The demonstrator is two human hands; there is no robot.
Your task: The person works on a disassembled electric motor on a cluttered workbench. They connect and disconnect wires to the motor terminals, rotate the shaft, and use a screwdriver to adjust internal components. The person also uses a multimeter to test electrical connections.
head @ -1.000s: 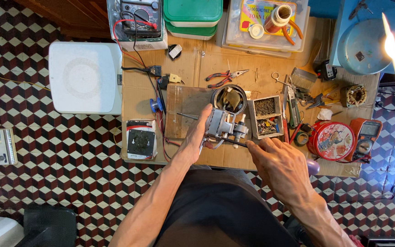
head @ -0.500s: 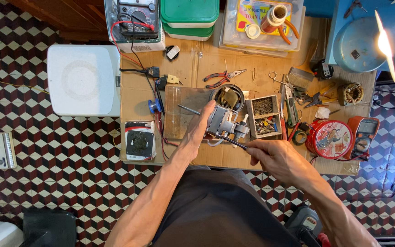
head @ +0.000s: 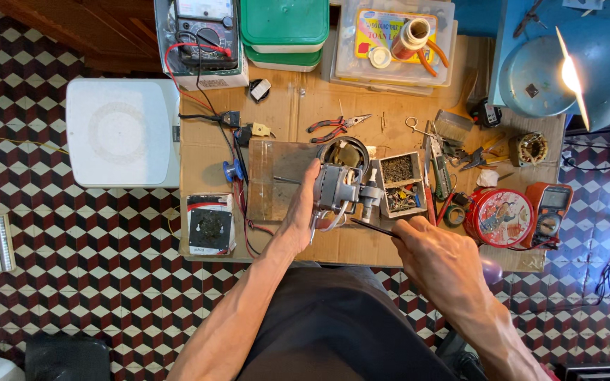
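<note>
Small wooden box: the open box (head: 402, 185) stands just right of the motor; its far part has dark small bits, its near part has mixed coloured pieces that I cannot tell apart.
Clear plastic box: at the far edge of the table, the flat clear box (head: 390, 42) is closed, with a roll of tape (head: 411, 32) and a white lid on top of it.
Green boxes: two green containers (head: 284, 25) are stacked beside the clear box, lids on; what is inside is hidden.
Red tin: a round red tin (head: 497, 217) lies closed at the right side, between the wooden box and an orange meter (head: 551, 210).
Motor: the small grey electric motor (head: 338, 189) is at the middle of the cardboard table (head: 206, 152), on the edge of a brown board (head: 277, 176); its long axis runs left to right and the shaft end points right, to the wooden box.
My left hand: my left hand (head: 299, 215) grips the motor from the left side, fingers closed around its body.
My right hand: my right hand (head: 438, 255) is closed on a thin dark tool (head: 372, 226); the tip points left, to the near side of the motor.
Around: red pliers (head: 335, 127), scissors (head: 418, 127), a black multimeter (head: 206, 32) with red wire, and a black ring just behind the motor.
Right corner: a lit blue lamp (head: 566, 70) makes strong glare there.
</note>
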